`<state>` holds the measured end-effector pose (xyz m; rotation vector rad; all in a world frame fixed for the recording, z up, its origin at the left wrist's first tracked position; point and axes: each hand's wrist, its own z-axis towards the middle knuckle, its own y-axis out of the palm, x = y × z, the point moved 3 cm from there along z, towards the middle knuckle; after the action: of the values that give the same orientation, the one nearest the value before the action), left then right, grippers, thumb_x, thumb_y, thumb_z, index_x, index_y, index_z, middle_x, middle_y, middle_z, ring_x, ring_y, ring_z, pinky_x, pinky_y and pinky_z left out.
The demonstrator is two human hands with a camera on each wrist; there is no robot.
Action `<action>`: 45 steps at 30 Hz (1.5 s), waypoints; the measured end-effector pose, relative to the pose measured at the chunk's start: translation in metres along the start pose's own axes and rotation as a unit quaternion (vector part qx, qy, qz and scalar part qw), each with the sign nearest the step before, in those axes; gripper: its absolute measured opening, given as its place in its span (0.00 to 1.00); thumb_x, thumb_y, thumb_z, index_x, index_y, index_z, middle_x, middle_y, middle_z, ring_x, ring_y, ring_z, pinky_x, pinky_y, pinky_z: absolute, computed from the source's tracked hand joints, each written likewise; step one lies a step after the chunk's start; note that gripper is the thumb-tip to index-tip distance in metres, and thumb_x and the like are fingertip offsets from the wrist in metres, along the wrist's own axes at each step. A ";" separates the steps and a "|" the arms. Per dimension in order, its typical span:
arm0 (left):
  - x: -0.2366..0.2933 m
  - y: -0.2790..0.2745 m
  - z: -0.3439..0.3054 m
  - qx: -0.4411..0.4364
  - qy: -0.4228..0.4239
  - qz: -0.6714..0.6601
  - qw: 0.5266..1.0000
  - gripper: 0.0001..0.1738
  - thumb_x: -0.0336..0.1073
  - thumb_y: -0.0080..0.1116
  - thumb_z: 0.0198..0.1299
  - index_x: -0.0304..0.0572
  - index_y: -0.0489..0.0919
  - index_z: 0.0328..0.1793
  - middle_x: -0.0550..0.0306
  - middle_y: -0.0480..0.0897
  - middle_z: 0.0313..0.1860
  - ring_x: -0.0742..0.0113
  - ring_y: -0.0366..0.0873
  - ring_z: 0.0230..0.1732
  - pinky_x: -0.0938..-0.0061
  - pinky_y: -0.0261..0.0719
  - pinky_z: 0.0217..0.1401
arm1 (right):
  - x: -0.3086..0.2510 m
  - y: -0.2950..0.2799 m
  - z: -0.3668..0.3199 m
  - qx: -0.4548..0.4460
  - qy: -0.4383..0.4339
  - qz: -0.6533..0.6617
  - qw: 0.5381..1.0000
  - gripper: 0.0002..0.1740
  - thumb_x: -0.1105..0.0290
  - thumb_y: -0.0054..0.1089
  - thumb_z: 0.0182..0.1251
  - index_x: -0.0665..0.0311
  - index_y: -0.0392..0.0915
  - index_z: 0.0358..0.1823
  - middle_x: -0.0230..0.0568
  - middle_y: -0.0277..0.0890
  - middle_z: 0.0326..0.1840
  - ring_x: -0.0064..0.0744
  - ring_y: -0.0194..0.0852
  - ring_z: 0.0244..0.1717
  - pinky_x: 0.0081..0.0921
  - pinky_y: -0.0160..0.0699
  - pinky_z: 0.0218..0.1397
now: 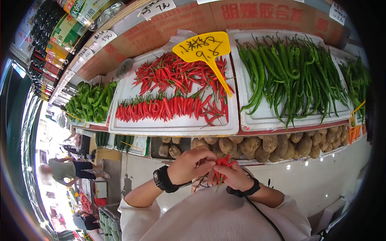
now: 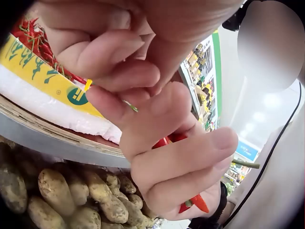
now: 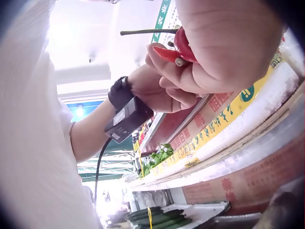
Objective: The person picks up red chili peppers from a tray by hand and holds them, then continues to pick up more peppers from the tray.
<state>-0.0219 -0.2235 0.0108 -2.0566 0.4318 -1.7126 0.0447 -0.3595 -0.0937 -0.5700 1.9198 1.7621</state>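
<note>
Red chili peppers (image 1: 223, 162) with green stems are gripped in my right hand (image 1: 238, 177), in front of the chest. In the left wrist view, red tips and a stem poke out between and below the curled fingers of that right hand (image 2: 176, 157). The right wrist view shows the chilies (image 3: 181, 46) and a long stem beside its palm (image 3: 228, 43). My left hand (image 1: 192, 165) is right up against the right one, fingers bent, its fingertips by the chilies. Whether it pinches anything, I cannot tell.
Ahead is a white tray (image 1: 173, 127) of red chilies (image 1: 165, 108), some in a neat row, with a yellow price sign (image 1: 203, 46). Long green peppers (image 1: 289, 76) lie to its right, green peppers (image 1: 91, 100) to its left. Potatoes (image 1: 249, 146) sit below. People stand at far left.
</note>
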 end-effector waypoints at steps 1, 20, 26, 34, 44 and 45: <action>-0.002 0.000 -0.001 0.015 -0.026 -0.016 0.999 0.07 0.28 0.61 0.63 0.36 0.80 0.46 0.54 0.79 0.33 0.71 0.75 0.30 0.77 0.73 0.32 | -0.004 0.006 0.000 0.002 0.003 0.000 1.000 0.16 0.68 0.43 0.77 0.71 0.70 0.57 0.51 0.81 0.45 0.28 0.79 0.34 0.23 0.76 0.38; -0.001 -0.040 0.025 0.072 -0.036 -0.127 0.989 0.19 0.22 0.62 0.60 0.41 0.70 0.56 0.61 0.79 0.41 0.80 0.76 0.38 0.83 0.76 0.38 | -0.017 0.000 -0.011 0.065 -0.061 0.009 0.996 0.21 0.64 0.45 0.78 0.74 0.69 0.62 0.51 0.81 0.41 0.25 0.76 0.29 0.22 0.73 0.33; -0.001 -0.117 0.069 0.161 -0.059 0.250 0.953 0.11 0.29 0.65 0.57 0.39 0.74 0.41 0.59 0.81 0.31 0.72 0.77 0.28 0.77 0.75 0.34 | -0.013 0.000 -0.015 0.058 -0.045 0.009 0.997 0.21 0.64 0.45 0.78 0.74 0.69 0.63 0.51 0.81 0.41 0.25 0.77 0.30 0.22 0.74 0.34; -0.026 -0.108 0.109 0.195 -0.126 0.456 0.859 0.13 0.41 0.64 0.56 0.48 0.79 0.45 0.52 0.85 0.31 0.52 0.84 0.36 0.59 0.80 0.38 | -0.012 -0.004 -0.018 0.055 -0.035 0.002 0.998 0.22 0.64 0.45 0.78 0.73 0.69 0.64 0.49 0.81 0.40 0.24 0.77 0.31 0.21 0.74 0.36; -0.025 -0.098 0.099 0.252 -0.061 0.472 0.843 0.08 0.40 0.61 0.61 0.46 0.81 0.42 0.51 0.85 0.30 0.54 0.83 0.30 0.63 0.80 0.33 | -0.015 -0.002 -0.018 0.061 -0.012 -0.010 0.998 0.19 0.61 0.46 0.78 0.72 0.74 0.54 0.39 0.80 0.30 0.21 0.74 0.26 0.19 0.72 0.31; -0.012 -0.093 0.090 0.252 -0.061 0.472 0.843 0.08 0.40 0.61 0.61 0.46 0.81 0.42 0.51 0.85 0.30 0.54 0.83 0.30 0.63 0.80 0.33 | -0.014 -0.002 -0.017 0.055 -0.011 -0.011 0.998 0.19 0.61 0.46 0.78 0.71 0.75 0.52 0.37 0.78 0.28 0.20 0.73 0.25 0.19 0.72 0.31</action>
<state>0.0609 -0.1262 0.0351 -1.2076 0.7039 -0.9317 0.0567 -0.3773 -0.0859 -0.5282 1.9744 1.6300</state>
